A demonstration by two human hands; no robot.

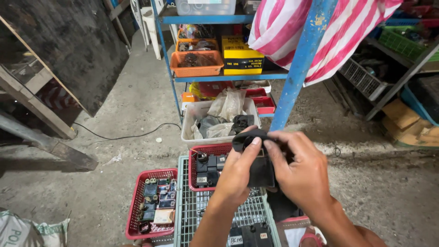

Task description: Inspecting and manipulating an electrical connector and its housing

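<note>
Concrete floor [137,105] is filling the frame's left; both hands, left hand [235,176] and right hand [302,176], are pinching a black part [260,160], its shape partly hidden.

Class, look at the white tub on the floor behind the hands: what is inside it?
The white tub holds crumpled clear plastic bags and black parts. Whatever lies under the bags is covered, and the hands hide its near right corner.
</note>
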